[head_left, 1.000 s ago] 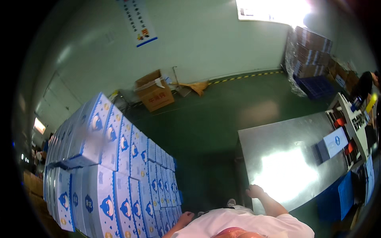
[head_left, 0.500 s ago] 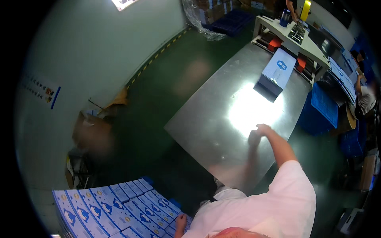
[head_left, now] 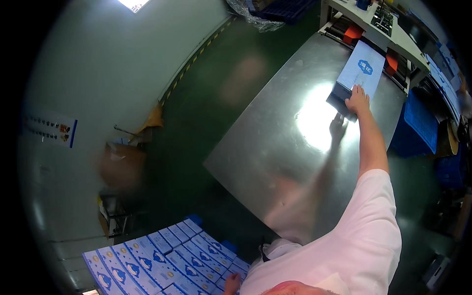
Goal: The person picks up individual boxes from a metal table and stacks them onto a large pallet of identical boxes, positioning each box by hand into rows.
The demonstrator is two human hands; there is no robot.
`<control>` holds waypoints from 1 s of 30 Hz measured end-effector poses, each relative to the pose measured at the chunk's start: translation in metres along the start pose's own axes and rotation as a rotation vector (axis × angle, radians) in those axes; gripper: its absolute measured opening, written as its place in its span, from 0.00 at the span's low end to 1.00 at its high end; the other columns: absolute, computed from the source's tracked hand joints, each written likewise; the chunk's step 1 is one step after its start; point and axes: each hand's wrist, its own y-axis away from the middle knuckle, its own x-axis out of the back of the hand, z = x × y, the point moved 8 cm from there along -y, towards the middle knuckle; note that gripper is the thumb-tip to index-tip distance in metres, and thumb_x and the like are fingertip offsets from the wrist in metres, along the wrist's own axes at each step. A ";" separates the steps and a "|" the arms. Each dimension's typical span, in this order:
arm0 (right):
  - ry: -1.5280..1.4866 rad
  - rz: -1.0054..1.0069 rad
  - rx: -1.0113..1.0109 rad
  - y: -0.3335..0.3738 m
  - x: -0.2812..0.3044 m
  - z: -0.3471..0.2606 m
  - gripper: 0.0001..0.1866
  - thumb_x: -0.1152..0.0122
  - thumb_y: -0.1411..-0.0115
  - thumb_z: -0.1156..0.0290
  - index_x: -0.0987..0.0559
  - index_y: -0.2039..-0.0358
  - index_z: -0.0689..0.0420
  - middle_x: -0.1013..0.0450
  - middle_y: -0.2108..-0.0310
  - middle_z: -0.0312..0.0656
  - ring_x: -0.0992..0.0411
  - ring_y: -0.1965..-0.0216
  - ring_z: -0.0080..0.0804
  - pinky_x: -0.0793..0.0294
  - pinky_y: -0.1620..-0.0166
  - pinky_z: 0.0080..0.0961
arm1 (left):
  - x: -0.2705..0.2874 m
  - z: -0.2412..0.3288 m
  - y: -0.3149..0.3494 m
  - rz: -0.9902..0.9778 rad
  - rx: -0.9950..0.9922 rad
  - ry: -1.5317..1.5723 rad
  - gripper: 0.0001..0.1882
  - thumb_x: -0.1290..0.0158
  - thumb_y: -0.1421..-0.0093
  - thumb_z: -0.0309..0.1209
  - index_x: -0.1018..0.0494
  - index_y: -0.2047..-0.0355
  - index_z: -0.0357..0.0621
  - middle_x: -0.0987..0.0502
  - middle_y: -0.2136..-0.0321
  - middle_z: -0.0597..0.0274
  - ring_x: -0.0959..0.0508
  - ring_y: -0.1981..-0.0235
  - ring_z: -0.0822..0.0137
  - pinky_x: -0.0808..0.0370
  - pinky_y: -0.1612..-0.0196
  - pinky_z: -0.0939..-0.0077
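While my right hand lies flat on it, fingers spread, the pale-blue box sits at the steel table's far end.
Half a second ago that hand was short of it; my left hand, grip unclear, rests by the stacked boxes.

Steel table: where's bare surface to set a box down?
The shiny steel table is bare from its near-left corner to the white-and-blue flat box under the right hand. Crowded: the far end by the machine.
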 end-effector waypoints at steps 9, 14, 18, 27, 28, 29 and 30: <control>-0.043 0.041 -0.137 0.012 -0.033 -0.014 0.51 0.42 0.55 0.57 0.51 0.32 0.60 0.55 0.30 0.49 0.60 0.28 0.43 0.59 0.31 0.54 | -0.014 -0.032 -0.018 -0.030 0.066 0.288 0.27 0.54 0.36 0.47 0.31 0.43 0.42 0.28 0.47 0.41 0.29 0.44 0.47 0.35 0.41 0.60; -0.091 0.236 -0.067 0.052 -0.036 -0.020 0.49 0.41 0.57 0.59 0.46 0.34 0.62 0.48 0.33 0.51 0.53 0.31 0.48 0.56 0.33 0.57 | 0.000 0.024 -0.011 0.046 -0.016 0.123 0.22 0.50 0.35 0.41 0.26 0.49 0.37 0.19 0.61 0.54 0.20 0.60 0.60 0.26 0.53 0.70; -0.143 0.379 0.020 0.143 -0.029 -0.055 0.46 0.40 0.56 0.62 0.43 0.37 0.66 0.44 0.36 0.56 0.47 0.34 0.54 0.53 0.35 0.60 | 0.010 0.067 -0.009 0.087 -0.144 0.179 0.22 0.47 0.40 0.43 0.23 0.56 0.36 0.19 0.64 0.49 0.19 0.61 0.59 0.25 0.55 0.68; -0.433 -0.195 0.629 0.502 0.008 -0.183 0.40 0.38 0.54 0.66 0.38 0.41 0.70 0.41 0.42 0.63 0.41 0.40 0.60 0.40 0.40 0.50 | -0.009 0.198 -0.013 0.047 -0.578 -0.128 0.30 0.57 0.34 0.55 0.26 0.49 0.42 0.21 0.54 0.49 0.22 0.51 0.54 0.28 0.49 0.67; -0.558 -0.266 0.739 0.519 0.025 -0.188 0.38 0.38 0.53 0.66 0.36 0.42 0.70 0.39 0.43 0.62 0.39 0.42 0.59 0.39 0.41 0.49 | -0.024 0.191 -0.039 -0.008 -0.525 0.079 0.33 0.60 0.35 0.59 0.28 0.46 0.43 0.23 0.51 0.50 0.24 0.48 0.54 0.30 0.47 0.66; -0.689 -0.346 0.834 0.538 0.040 -0.192 0.37 0.38 0.53 0.67 0.35 0.43 0.70 0.37 0.45 0.61 0.38 0.44 0.58 0.38 0.42 0.49 | -0.037 0.179 -0.065 -0.064 -0.467 0.275 0.37 0.64 0.35 0.63 0.30 0.44 0.44 0.25 0.47 0.52 0.26 0.45 0.53 0.32 0.44 0.65; -0.813 -0.410 0.938 0.548 0.046 -0.200 0.35 0.38 0.52 0.67 0.34 0.45 0.69 0.35 0.47 0.60 0.36 0.45 0.58 0.37 0.42 0.48 | -0.040 0.191 -0.059 -0.137 -0.304 0.522 0.40 0.68 0.36 0.66 0.33 0.41 0.45 0.28 0.44 0.53 0.29 0.43 0.53 0.34 0.42 0.64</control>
